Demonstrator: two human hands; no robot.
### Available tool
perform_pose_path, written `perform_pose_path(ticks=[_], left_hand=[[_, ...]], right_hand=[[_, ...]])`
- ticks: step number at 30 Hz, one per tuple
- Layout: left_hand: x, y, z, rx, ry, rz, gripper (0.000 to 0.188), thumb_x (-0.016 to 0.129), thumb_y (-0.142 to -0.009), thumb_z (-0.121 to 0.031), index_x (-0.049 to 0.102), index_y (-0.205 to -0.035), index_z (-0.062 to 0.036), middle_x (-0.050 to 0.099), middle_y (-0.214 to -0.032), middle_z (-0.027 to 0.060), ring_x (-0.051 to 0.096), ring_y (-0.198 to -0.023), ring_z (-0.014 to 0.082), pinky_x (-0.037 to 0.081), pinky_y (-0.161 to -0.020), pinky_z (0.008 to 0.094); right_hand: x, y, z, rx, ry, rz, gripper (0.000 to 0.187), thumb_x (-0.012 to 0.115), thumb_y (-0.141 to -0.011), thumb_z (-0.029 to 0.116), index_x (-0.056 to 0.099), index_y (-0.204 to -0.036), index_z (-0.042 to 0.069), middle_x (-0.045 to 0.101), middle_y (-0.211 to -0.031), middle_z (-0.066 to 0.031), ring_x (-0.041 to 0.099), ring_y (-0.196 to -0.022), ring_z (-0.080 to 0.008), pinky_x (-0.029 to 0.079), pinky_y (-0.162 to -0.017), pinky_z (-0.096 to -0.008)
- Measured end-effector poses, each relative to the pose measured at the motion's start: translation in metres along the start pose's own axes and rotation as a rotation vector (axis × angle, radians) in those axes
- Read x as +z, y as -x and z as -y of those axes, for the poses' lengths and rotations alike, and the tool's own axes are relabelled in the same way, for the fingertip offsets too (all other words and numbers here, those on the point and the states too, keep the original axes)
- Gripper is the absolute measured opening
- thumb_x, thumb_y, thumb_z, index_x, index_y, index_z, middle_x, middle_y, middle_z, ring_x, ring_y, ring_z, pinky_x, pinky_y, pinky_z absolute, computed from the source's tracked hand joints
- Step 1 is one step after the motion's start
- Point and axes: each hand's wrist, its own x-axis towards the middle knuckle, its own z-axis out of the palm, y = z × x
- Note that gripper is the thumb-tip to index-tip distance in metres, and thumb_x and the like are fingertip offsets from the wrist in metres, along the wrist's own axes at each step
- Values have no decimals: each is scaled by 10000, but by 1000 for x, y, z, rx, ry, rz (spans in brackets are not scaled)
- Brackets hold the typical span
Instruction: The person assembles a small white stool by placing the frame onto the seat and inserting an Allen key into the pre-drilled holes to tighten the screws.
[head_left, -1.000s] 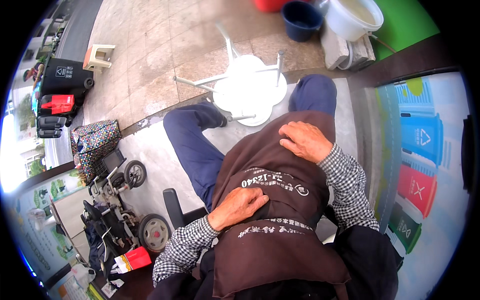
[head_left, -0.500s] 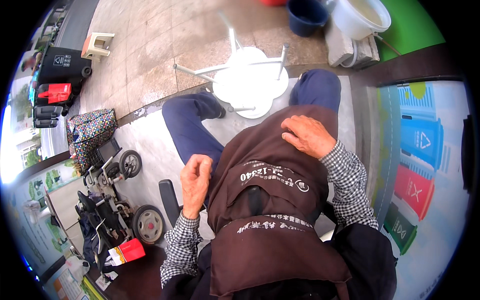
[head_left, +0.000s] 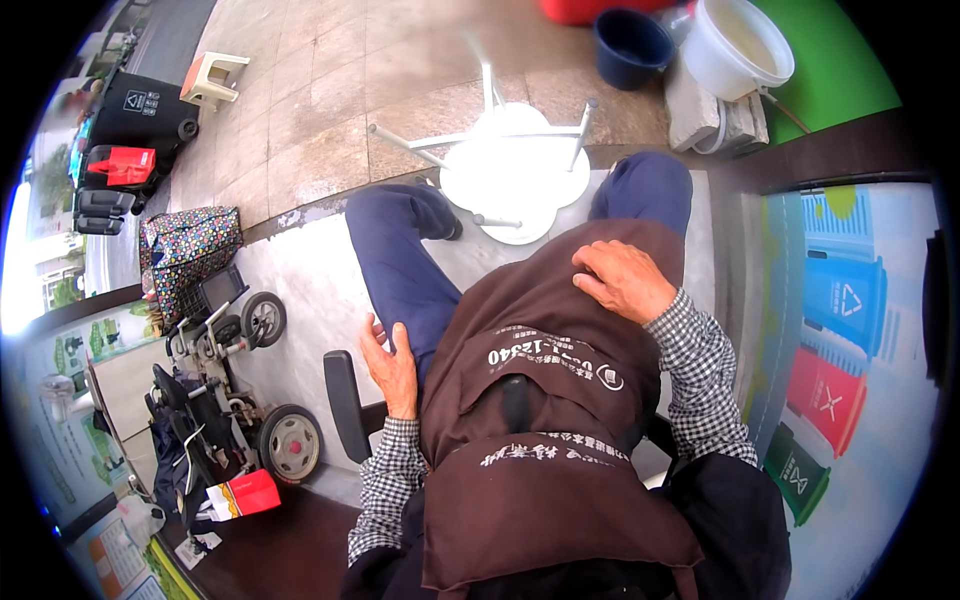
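I sit in a chair and look down at a brown apron (head_left: 545, 400) with white print that covers my lap. My right hand (head_left: 622, 280) lies flat on the apron over my right thigh, fingers spread, holding nothing. My left hand (head_left: 388, 362) rests beside my left thigh in blue trousers (head_left: 395, 265), just above the black armrest (head_left: 343, 405), fingers loosely apart and empty. Both sleeves are black-and-white checked.
An overturned white plastic stool (head_left: 515, 170) lies in front of my feet. A dark blue basin (head_left: 632, 45) and a white bucket (head_left: 740, 45) stand beyond it. A folded wheelchair (head_left: 225, 400) and a patterned bag (head_left: 185, 250) are at my left, coloured bin pictures (head_left: 840, 300) at my right.
My left hand has left the apron's front and moved out to the left, down beside my thigh near the armrest. My right hand has stayed on the apron.
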Motion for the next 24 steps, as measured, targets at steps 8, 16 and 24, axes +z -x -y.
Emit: perform_pose_path(ticks=[8,16,24], left_hand=[[5,5,-7,215,-111,182,944,811,-899,-309,276,-1595,39,399,-1575,298,398,-1470,418,345,-1212,468],[-14,16,-14,395,-471,187,930,790,-907,-341,292,-1577,67,563,-1310,301,606,-1171,446,535,-955,467],[-13,13,6,518,-613,105,583,691,-992,-288,498,-1434,39,674,-1024,241,702,-862,411,584,-737,475]], right_hand=[[5,1,-1,-36,45,-12,233,690,-962,280,609,-1083,99,651,-975,-98,643,-963,-325,512,-878,-466],[9,-2,7,-38,91,38,228,676,-969,291,629,-1077,95,675,-1017,-102,642,-1008,-331,508,-909,-469],[17,-5,16,-31,93,110,246,657,-981,312,652,-1102,98,688,-1061,-111,637,-1058,-341,505,-955,-481]])
